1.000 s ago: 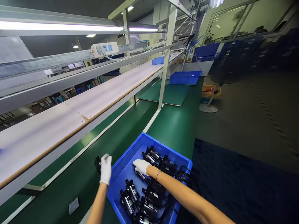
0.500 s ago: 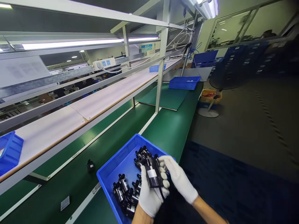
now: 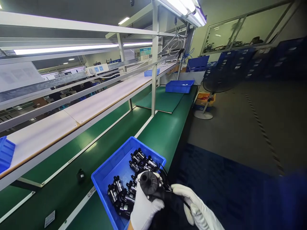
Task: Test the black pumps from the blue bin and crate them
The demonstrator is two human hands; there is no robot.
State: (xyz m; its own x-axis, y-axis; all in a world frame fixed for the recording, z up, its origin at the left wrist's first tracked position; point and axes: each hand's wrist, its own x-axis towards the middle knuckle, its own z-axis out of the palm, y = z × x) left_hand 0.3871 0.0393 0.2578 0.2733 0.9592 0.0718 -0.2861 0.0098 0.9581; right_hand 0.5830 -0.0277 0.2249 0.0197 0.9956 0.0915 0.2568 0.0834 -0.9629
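My left hand, in a white glove, is closed round a black cylindrical pump-like part, its round end facing the camera. My right hand, also gloved, touches the part's rear side, where black wires trail; its fingers are curled around them. Both hands hover over the near right corner of a blue plastic bin that holds several more of the same black parts. One single black part lies alone on the green belt to the left of the bin.
The bin sits on a green bench beside a green conveyor lane. A white shelf runs above, with a blue tray at its left end. Another blue bin and a fan stand are farther down. Dark floor lies to the right.
My right hand took a black part from the bin and my left hand came off the belt to grip it. The part has turned end-on toward me; the camera view shifted right.
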